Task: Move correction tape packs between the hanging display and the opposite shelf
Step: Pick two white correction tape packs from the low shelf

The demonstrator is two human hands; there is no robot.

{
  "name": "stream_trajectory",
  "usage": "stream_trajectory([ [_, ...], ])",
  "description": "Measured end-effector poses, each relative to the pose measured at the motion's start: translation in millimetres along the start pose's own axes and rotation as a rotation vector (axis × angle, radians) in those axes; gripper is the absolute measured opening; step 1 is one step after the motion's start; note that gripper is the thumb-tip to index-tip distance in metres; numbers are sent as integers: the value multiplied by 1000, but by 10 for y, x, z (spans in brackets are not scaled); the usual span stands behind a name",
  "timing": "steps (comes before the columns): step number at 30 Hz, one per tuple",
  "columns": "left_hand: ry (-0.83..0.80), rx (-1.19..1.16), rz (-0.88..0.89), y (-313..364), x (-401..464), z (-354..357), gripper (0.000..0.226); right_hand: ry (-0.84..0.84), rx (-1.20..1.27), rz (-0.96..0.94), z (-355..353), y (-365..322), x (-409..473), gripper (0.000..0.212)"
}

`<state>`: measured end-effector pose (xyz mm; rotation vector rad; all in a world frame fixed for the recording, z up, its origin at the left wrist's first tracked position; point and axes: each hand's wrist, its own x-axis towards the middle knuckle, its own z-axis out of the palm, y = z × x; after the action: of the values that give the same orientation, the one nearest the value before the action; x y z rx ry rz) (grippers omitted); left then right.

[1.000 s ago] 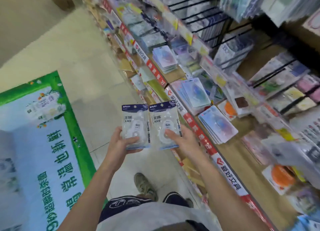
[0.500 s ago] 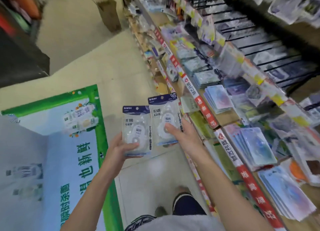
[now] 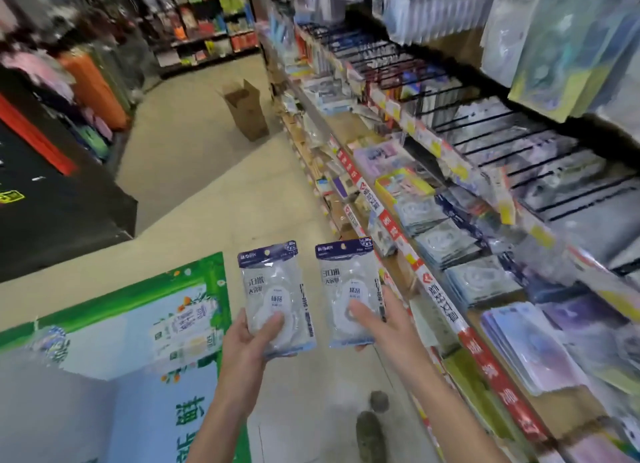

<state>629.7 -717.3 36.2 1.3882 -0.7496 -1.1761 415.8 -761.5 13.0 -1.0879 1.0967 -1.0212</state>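
Note:
I hold two correction tape packs in front of me over the aisle floor, each a clear bag with a dark blue header. My left hand (image 3: 251, 341) grips the left pack (image 3: 275, 289) from below, thumb on its front. My right hand (image 3: 375, 318) grips the right pack (image 3: 348, 286) the same way. The two packs are side by side with a small gap between them. The shelf (image 3: 440, 299) with flat stacks of stationery packs runs along my right, and black hanging hooks (image 3: 519, 140) stand above it.
A green-edged floor poster (image 3: 145, 351) lies at lower left. An open cardboard box (image 3: 246, 109) stands on the floor farther down the aisle. A dark display (image 3: 52, 199) sits on the left. My shoes (image 3: 372, 424) show below.
My view has swung up and left along the aisle. The two packs have drifted apart, the right one no longer touching the left. Both hands keep their hold.

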Motion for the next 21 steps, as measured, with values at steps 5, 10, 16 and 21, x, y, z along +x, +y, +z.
stream_trajectory([
  [5, 37, 2, 56, 258, 827, 169, 87, -25, 37, -40, 75, -314, 892, 36],
  [10, 134, -3, 20, 308, 1460, 30, 92, -62, 0, -40, 295, -577, 1712, 51],
  [16, 193, 7, -34, 338, 2352, -313, 55, -60, 19, -39, 639, -786, 2645, 40],
  [21, 161, 27, -9, 612, 3328, -499, 23, 20, -3, -56, 1022, -906, 3465, 36],
])
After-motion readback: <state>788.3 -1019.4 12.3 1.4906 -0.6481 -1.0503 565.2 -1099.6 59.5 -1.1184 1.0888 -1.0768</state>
